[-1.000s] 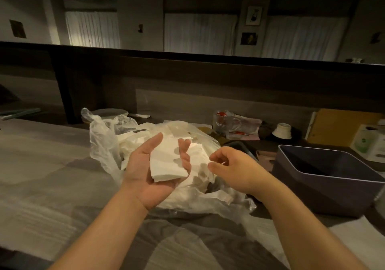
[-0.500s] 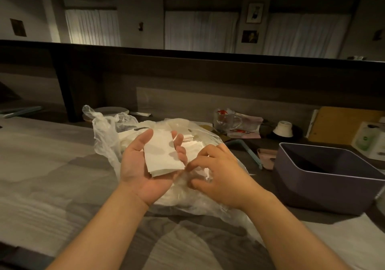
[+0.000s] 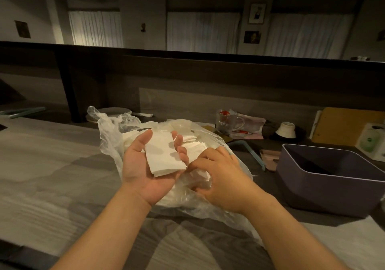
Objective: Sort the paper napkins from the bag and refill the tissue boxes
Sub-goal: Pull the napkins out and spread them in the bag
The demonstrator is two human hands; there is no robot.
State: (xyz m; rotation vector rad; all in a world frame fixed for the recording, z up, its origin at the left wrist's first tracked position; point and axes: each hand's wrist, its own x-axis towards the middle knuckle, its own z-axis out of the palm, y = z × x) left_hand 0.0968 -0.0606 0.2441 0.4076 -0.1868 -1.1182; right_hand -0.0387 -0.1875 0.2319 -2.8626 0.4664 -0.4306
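A clear plastic bag full of white paper napkins lies on the wooden table. My left hand is palm up above the bag and carries a small stack of folded napkins, with its fingers lightly bent round the stack's far edge. My right hand reaches down into the bag just right of the stack, fingers curled among the loose napkins; what they hold is hidden. A dark purple open box stands at the right.
Behind the bag stand a glass mug, a small white cup, a plate and a brown board. A white box with a green label sits far right. A dark counter wall runs along the back.
My right hand has moved left and down from the air into the bag beside the stack. My left hand keeps the napkin stack almost still.
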